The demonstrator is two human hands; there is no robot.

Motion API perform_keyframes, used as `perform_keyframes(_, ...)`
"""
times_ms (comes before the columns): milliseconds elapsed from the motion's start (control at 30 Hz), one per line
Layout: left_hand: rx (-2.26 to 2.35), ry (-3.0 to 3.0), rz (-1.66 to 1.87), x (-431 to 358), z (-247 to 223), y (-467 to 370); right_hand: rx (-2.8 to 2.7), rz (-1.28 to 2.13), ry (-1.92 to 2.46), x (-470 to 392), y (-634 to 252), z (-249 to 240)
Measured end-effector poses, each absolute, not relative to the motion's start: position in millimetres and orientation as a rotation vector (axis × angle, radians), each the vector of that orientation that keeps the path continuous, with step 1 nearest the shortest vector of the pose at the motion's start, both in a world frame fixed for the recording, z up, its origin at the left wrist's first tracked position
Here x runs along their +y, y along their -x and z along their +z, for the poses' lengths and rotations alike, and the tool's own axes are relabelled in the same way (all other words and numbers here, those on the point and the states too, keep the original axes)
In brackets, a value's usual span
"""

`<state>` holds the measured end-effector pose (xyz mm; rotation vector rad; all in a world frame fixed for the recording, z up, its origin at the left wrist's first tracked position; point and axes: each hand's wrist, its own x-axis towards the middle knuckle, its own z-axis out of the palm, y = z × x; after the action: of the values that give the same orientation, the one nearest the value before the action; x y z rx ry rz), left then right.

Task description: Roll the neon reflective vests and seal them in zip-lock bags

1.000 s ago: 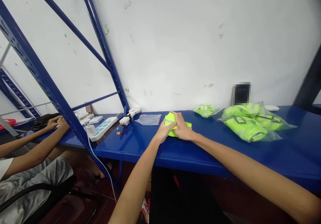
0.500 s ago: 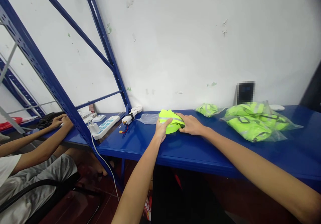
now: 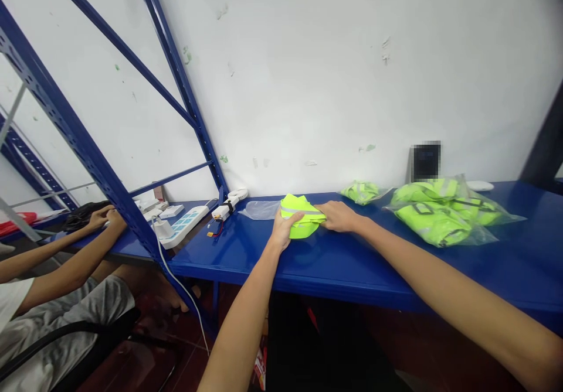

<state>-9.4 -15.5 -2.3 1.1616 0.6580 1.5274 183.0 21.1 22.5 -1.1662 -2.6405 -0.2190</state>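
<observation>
A folded neon-yellow safety vest (image 3: 303, 223) with a silver reflective stripe is held just over the blue table. My left hand (image 3: 284, 228) grips its left side, thumb across the front and the other fingers behind. At the right edge, my right hand (image 3: 338, 216) pinches the cloth with curled fingers. Behind my left hand lies a flat clear plastic bag (image 3: 259, 210). To the right rests a small clear bag with yellow cloth (image 3: 361, 192), and beyond it a larger pile of bagged yellow vests (image 3: 435, 216).
On the blue table (image 3: 352, 269) a white device with wires (image 3: 223, 210) and a white power strip (image 3: 187, 227) sit left, beside a blue rack post (image 3: 88, 140). A dark blurred panel (image 3: 426, 162) leans on the wall. Another person's hands (image 3: 108, 219) work at far left.
My right hand has shifted to the vest's right edge and closed into a tighter pinch, and the vest's folds lie differently. The view has turned slightly.
</observation>
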Motion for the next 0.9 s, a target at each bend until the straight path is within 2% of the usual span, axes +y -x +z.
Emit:
perform_keyframes(233, 0.592, -1.071, 1.398, -15, -3, 10, -2.538, -0.166, 1.076, 22, -176, 21)
perform_keyframes(433, 0.653, -0.872, 1.171, -14, -1, 12, -2.390, 0.123, 0.925, 4, -161, 19)
perform_keyframes(633, 0.667, -0.899, 1.105, -11, -1, 14, -2.388, 0.307, 0.762, -10, -158, 24)
perform_keyframes(900, 0.658, -0.986, 1.144, -13, -8, 6, -2.438, 0.246, 0.511, -21, -158, 40)
